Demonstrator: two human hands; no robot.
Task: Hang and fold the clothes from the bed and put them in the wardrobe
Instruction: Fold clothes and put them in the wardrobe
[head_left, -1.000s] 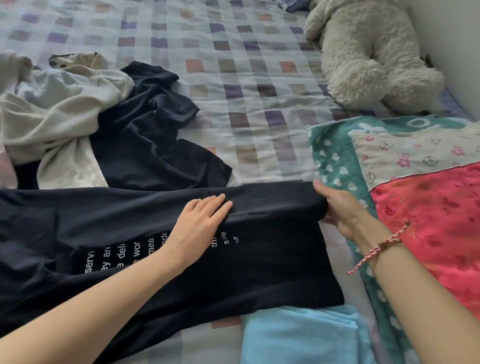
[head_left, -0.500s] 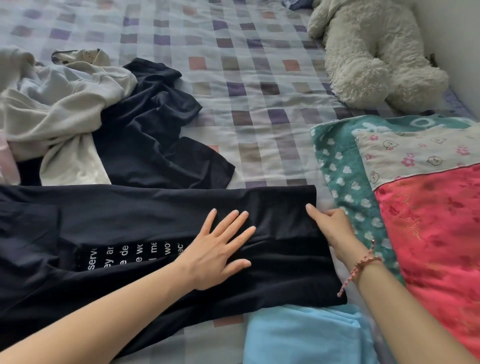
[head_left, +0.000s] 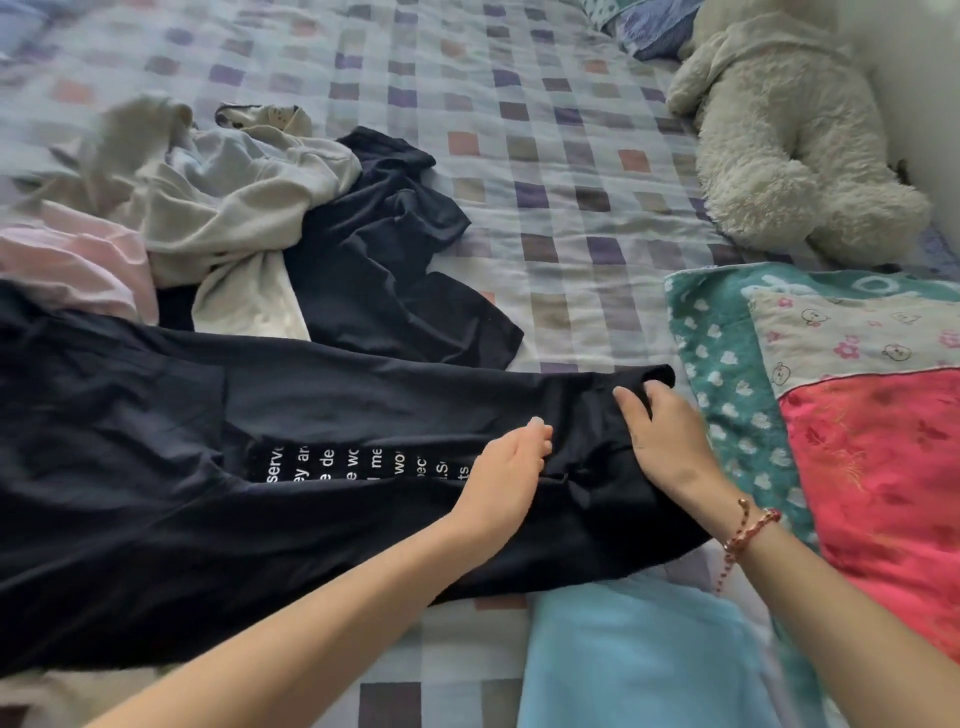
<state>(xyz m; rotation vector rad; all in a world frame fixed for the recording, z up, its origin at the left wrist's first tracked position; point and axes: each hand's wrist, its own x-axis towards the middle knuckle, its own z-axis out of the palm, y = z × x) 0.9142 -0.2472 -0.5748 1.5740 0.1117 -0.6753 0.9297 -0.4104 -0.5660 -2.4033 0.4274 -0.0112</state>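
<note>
A black T-shirt with white lettering (head_left: 322, 447) lies spread lengthwise across the checked bedsheet (head_left: 561, 171). My left hand (head_left: 506, 473) stands on its edge on the shirt just right of the lettering, fingers straight and together, pressing the cloth. At the shirt's right end, my right hand (head_left: 667, 441) lies on top of the fabric, thumb and fingers gathering the far corner, which bunches up around them. A crumpled pile behind holds a cream garment (head_left: 223, 208), another dark garment (head_left: 384, 260) and a pink one (head_left: 78, 265).
A light blue folded cloth (head_left: 639, 660) lies at the near edge below the shirt. To the right is a green and red patterned quilt (head_left: 872, 467). A cream teddy bear (head_left: 779, 130) sits at the back right against a white wall (head_left: 924, 78).
My left hand turned from flat and spread to edge-on and slid right. My right hand moved from the shirt's side edge onto its top, bunching the far corner. The camera shifted left.
</note>
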